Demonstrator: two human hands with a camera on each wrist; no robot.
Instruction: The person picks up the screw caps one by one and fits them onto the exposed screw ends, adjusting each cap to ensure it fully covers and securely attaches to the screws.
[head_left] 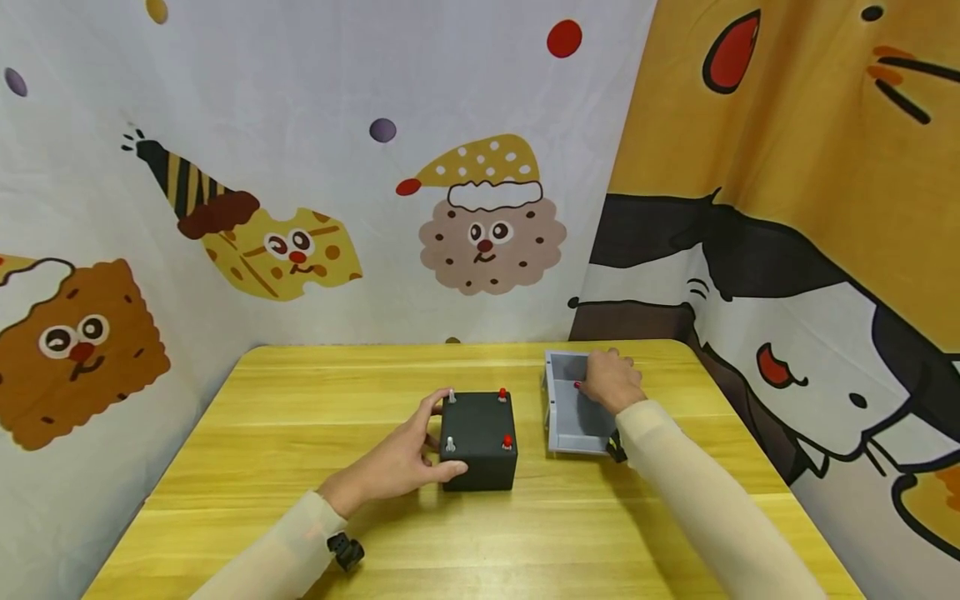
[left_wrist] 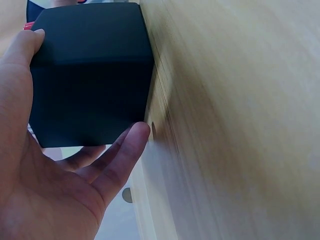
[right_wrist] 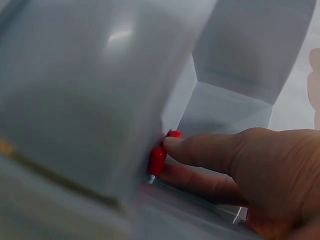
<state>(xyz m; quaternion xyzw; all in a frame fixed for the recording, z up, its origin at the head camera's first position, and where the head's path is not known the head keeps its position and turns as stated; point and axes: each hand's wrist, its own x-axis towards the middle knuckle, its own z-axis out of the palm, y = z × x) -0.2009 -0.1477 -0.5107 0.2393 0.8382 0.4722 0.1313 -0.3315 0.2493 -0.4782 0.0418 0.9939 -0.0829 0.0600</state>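
My left hand (head_left: 405, 450) grips a black box (head_left: 478, 429) on the table, thumb at the near left corner and fingers round the far left side. Four-cornered, the box carries a small metal toggle switch near each corner: bare silver levers (head_left: 450, 444) on the left, red caps (head_left: 507, 442) on the right. My right hand (head_left: 613, 380) reaches down into a grey plastic bin (head_left: 551, 408) to the right of the box. In the right wrist view its fairly straight fingers touch small red caps (right_wrist: 157, 161) beside the bin wall; the thumb is hidden.
The wooden table (head_left: 300, 417) runs back to a white curtain (head_left: 300, 100) with cartoon prints. A yellow curtain (head_left: 675, 125) with a cartoon print hangs along the right side. The bin's wall stands between the right hand and the box.
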